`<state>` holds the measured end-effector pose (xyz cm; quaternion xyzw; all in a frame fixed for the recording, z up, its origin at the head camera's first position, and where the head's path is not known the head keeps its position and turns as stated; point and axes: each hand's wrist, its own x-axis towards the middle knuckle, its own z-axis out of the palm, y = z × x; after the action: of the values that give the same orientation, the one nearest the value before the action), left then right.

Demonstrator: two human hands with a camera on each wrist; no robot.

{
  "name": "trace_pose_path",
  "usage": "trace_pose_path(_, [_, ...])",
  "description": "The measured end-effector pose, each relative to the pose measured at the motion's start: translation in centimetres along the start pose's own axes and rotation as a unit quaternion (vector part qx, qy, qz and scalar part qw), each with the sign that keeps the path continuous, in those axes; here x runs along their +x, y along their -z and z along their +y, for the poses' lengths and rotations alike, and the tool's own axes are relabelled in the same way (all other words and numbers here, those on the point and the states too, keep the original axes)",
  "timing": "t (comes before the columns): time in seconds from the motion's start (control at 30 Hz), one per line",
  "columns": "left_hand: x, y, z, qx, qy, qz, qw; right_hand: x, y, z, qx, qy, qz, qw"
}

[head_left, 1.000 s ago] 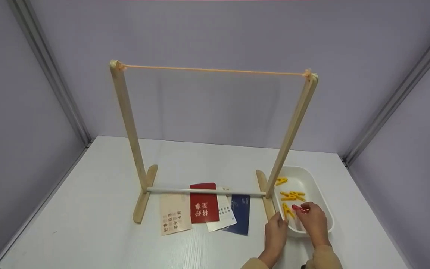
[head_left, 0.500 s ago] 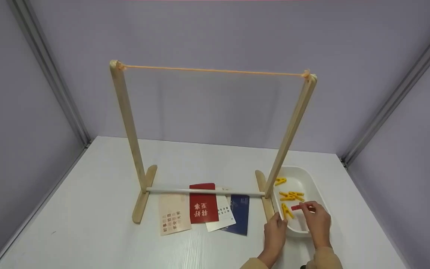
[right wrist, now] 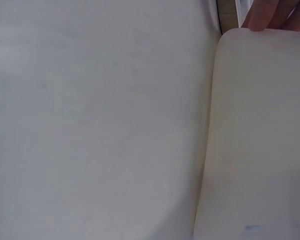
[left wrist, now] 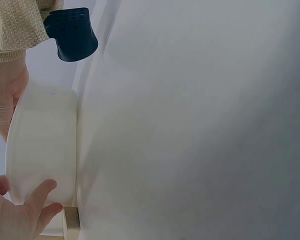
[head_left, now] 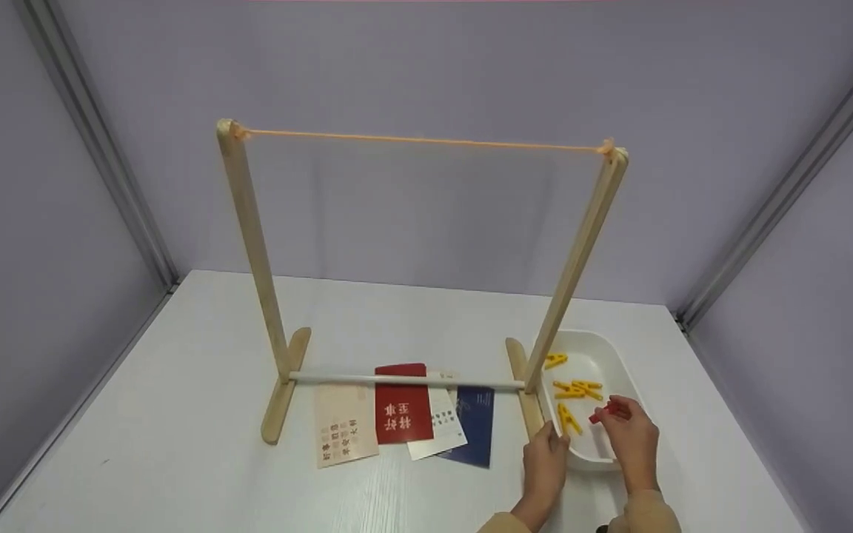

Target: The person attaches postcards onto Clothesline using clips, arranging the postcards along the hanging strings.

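Note:
In the head view, my right hand [head_left: 634,437] pinches a red clothespin [head_left: 603,412] between thumb and fingers, above the near part of a white plastic tray [head_left: 645,403]. Several yellow clothespins [head_left: 569,420] lie inside the tray, along its left side. My left hand [head_left: 545,466] grips the tray's near left corner. The left wrist view shows the left hand [left wrist: 17,212] with its fingers spread on the tray's outer wall [left wrist: 42,140] and the thumb at the rim. Fingers [right wrist: 264,15] of the left hand show at the tray corner in the right wrist view.
A wooden frame [head_left: 258,244] with an orange string [head_left: 419,139] across its top stands left of the tray. Its right foot [head_left: 534,414] is close beside the tray. Under its white crossbar [head_left: 338,378] lie a cream card [head_left: 347,426], a red card [head_left: 404,407], a white card [head_left: 441,433] and a blue card [head_left: 477,426].
The right hand has shifted slightly right and turned the red clothespin in its fingers, so that it now points at a steeper angle. The left hand stays at the tray corner.

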<state>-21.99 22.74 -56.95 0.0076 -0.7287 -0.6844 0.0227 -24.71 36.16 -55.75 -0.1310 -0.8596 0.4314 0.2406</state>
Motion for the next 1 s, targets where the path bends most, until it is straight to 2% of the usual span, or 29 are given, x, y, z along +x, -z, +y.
trace_pose_path(0.2, [-0.2, -0.2, 0.0, 0.005, 0.0, 0.003, 1.0, -0.2, 0.0, 0.1, 0.006, 0.03, 0.022, 0.9993])
trace_pose_path(0.3, [-0.3, -0.2, 0.2, 0.003, -0.003, 0.004, 1.0, -0.2, -0.1, 0.0, 0.014, 0.049, 0.049, 0.9975])
trace_pose_path(0.4, [-0.1, 0.2, 0.4, 0.003, -0.003, -0.008, 1.0, -0.1, -0.4, 0.3, 0.035, 0.062, 0.087, 0.9937])
trace_pose_path(0.43, [0.0, 0.5, 0.5, -0.001, 0.005, -0.015, 0.9999, 0.1, -0.7, 0.9, 0.037, 0.074, 0.103, 0.9913])
trace_pose_path(0.5, [0.4, 1.3, 0.6, -0.007, 0.013, -0.027, 0.9995, 0.0, -0.6, 0.6, 0.052, 0.074, 0.114, 0.9893])
trace_pose_path(0.57, [0.8, 2.3, 0.7, -0.016, 0.024, -0.031, 0.9991, 0.7, -1.5, 2.7, 0.053, 0.096, 0.132, 0.9851])
trace_pose_path(0.67, [1.2, 4.3, 1.0, -0.004, 0.006, -0.028, 0.9996, 1.5, -2.5, 4.9, 0.046, 0.108, 0.138, 0.9835])
trace_pose_path(0.73, [1.4, 5.7, 1.1, 0.01, -0.01, -0.029, 0.9995, 2.2, -3.5, 6.9, 0.04, 0.142, 0.156, 0.9768])
trace_pose_path(0.77, [1.4, 6.5, 1.1, 0.017, -0.023, -0.03, 0.9991, 1.4, -3.1, 5.4, 0.073, 0.149, 0.139, 0.9762])
trace_pose_path(0.83, [1.4, 8.0, 1.2, 0.035, -0.034, -0.035, 0.9982, 0.3, -3.1, 3.1, 0.111, 0.167, 0.134, 0.9705])
trace_pose_path(0.97, [1.6, 11.2, 1.1, 0.066, -0.051, -0.027, 0.9962, -3.2, -2.4, -4.1, 0.184, 0.176, 0.095, 0.9624])
trace_pose_path(1.0, [1.7, 12.0, 1.0, 0.078, -0.053, -0.021, 0.9953, -3.6, -2.8, -4.7, 0.172, 0.177, 0.099, 0.9641])
